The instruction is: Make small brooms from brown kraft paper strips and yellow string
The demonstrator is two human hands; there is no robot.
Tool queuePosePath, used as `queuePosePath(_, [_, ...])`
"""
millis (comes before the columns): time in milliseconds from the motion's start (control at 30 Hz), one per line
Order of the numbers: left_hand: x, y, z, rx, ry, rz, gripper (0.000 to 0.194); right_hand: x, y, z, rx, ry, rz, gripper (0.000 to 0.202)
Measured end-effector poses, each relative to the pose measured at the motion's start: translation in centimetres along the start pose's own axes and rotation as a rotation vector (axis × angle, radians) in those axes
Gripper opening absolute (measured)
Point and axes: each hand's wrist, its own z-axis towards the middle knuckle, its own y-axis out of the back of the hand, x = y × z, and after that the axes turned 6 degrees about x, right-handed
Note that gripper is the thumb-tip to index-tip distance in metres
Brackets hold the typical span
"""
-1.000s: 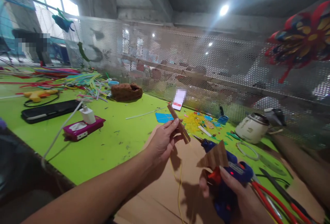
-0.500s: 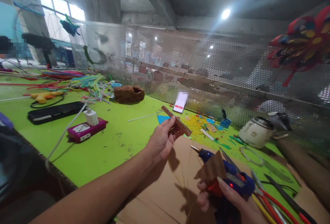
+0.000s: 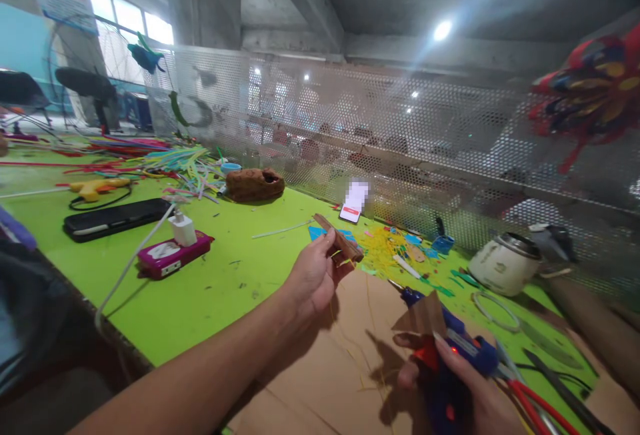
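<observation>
Over green table (image 3: 200, 301), left hand (image 3: 313, 275) holds narrow, slanting, brown strip (image 3: 345, 243).

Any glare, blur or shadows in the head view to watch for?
Head view, top: a pale streak flares from the round white ceiling light; right edge: the red, blue and gold flower-shaped decoration looks soft; lower middle: shadows near the left hand and right hand darken the flat tan sheet; beyond: pixelation hides part of the white phone screen.

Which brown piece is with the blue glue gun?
The pointed brown piece, in your right hand with the glue gun; the narrow brown piece is in your left hand.
</observation>
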Motion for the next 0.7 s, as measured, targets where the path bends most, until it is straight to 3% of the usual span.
queuePosePath(167, [0.0, -0.7, -0.8, 0.03, 0.041, 0.042, 0.023, -0.8, 1.2, 1.0, -0.154, -0.062, -0.107, 0.036])
queuePosePath(367, [0.2, -1.1, -1.9, 0.228, 0.196, 0.11, 0.028, 0.3, 0.7, 1.1, -0.194, 0.246, -0.073, 0.023])
queuePosePath(567, [0.5, -0.9, -2.6, 0.499, 0.331, 0.066, 0.035, 0.8, 1.9, 1.9, -0.276, 0.32, -0.097, 0.03])
queuePosePath(700, [0.7, -0.8, -2.8, 0.57, 0.372, 0.046, 0.039, 0.5, 2.3, 2.3, -0.285, 0.359, -0.118, 0.032])
